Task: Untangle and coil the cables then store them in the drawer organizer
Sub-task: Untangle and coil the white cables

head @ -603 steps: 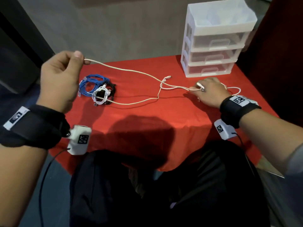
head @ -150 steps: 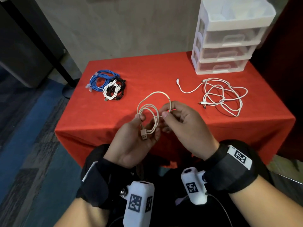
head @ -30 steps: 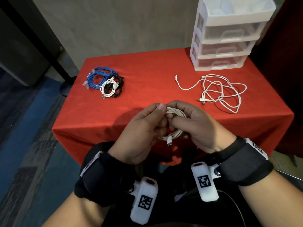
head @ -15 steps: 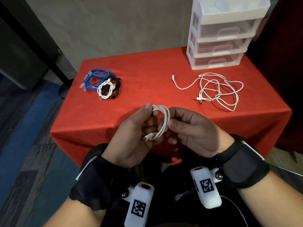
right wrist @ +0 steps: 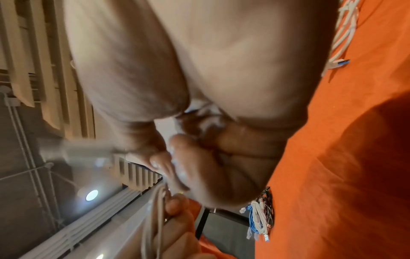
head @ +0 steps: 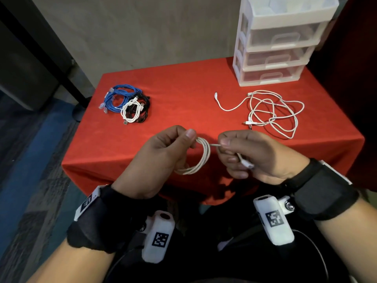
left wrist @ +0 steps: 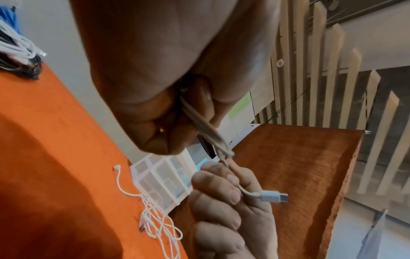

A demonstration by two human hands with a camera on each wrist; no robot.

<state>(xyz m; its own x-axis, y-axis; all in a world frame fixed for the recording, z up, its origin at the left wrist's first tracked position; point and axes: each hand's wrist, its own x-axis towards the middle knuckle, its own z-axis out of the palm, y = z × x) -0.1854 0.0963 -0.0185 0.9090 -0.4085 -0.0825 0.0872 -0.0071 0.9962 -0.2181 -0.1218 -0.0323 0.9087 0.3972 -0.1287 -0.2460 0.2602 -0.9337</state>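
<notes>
My left hand (head: pixel 169 152) grips a small coil of cream cable (head: pixel 201 158) in front of the table's near edge. My right hand (head: pixel 240 152) pinches the coil's free end, and the white plug (head: pixel 247 164) sticks out below its fingers; the left wrist view shows that plug (left wrist: pixel 274 196) too. The end leaves the bundle sideways, wrapped around it (left wrist: pixel 224 154). A loose tangle of white cables (head: pixel 271 113) lies on the red table (head: pixel 183 103) at the right. The white drawer organizer (head: pixel 279 41) stands at the back right with its three drawers closed.
Coiled blue (head: pixel 120 97), black (head: pixel 143 107) and white cables (head: pixel 131 111) lie in a heap at the table's back left. A dark post (head: pixel 40 50) stands on the floor left of the table. My lap is below the table's front edge.
The right hand has drawn the cable's free end out to the right of the coil. The left hand keeps its grip on the coil.
</notes>
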